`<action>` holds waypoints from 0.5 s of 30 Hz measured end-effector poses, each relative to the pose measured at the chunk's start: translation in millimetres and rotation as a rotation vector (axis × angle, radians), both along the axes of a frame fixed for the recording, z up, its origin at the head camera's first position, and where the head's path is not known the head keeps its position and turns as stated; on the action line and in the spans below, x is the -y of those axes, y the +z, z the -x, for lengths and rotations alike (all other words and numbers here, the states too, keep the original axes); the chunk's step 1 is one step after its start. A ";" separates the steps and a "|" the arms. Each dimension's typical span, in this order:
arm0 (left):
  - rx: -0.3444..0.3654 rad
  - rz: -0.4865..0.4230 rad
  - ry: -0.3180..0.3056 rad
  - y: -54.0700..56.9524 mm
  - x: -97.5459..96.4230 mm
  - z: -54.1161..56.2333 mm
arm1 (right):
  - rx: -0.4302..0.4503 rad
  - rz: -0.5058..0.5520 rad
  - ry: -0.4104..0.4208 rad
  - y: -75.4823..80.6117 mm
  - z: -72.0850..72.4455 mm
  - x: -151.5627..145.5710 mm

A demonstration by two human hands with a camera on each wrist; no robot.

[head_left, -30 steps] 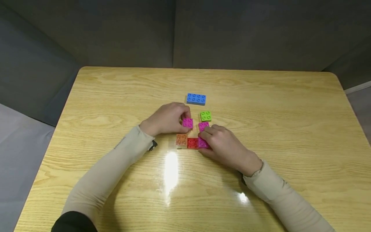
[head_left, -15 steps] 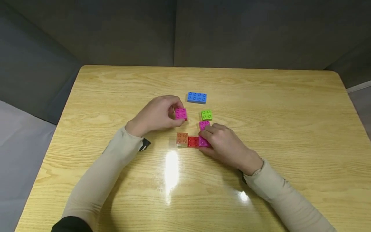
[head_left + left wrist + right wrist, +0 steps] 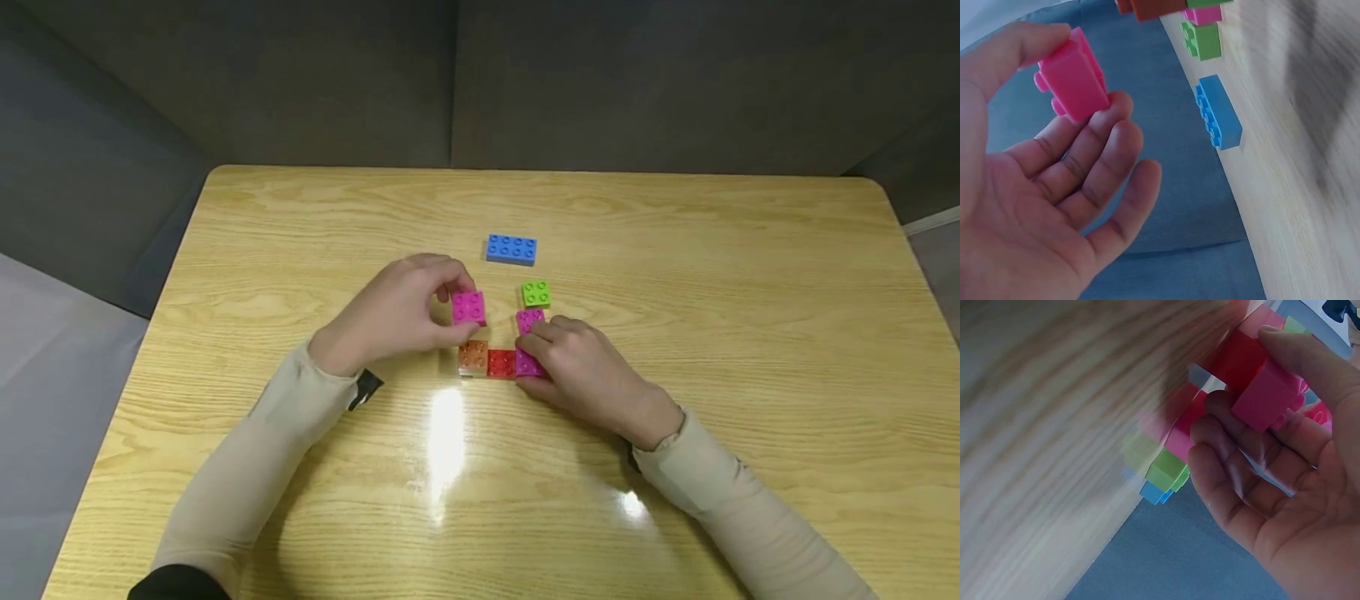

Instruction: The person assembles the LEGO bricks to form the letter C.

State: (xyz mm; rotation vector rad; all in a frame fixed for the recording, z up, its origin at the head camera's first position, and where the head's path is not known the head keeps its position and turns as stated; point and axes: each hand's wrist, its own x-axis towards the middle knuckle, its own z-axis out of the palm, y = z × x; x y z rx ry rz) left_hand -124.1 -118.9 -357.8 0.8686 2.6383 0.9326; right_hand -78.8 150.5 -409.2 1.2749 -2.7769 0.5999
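Observation:
A pink brick [image 3: 468, 308] is pinched between the thumb and fingers of my left hand [image 3: 397, 308], just beyond the orange brick [image 3: 473, 356]. The left wrist view shows this pink brick [image 3: 1075, 81] raised off the table, studs toward the palm side. My right hand [image 3: 588, 367] pinches a magenta brick [image 3: 529, 363] at the right end of a row. The red brick [image 3: 502, 363] lies in the middle of that row, with the orange one at its left end. Another magenta brick [image 3: 530, 318], partly covered by the right fingers, sits just beyond.
A lime green brick [image 3: 536, 293] stands behind the magenta ones. Farther back lies a longer blue brick [image 3: 512, 249]. All rest on a wood-grain table [image 3: 712, 275], with dark grey panels [image 3: 637, 83] rising behind its far edge.
My left hand has carried the pink brick leftward, away from the magenta bricks, then slightly back toward me. The right hand keeps its grip in place. The head view has shifted slightly.

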 end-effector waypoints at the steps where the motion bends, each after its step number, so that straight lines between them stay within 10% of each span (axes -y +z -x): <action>1: -0.002 0.002 -0.004 0.6 0.2 -2.1 | 0.000 0.000 0.000 0.1 0.1 0.1; 15: -0.086 -0.019 -0.091 -4.0 1.8 -24.6 | 0.008 0.001 -0.003 -1.2 -0.2 -0.3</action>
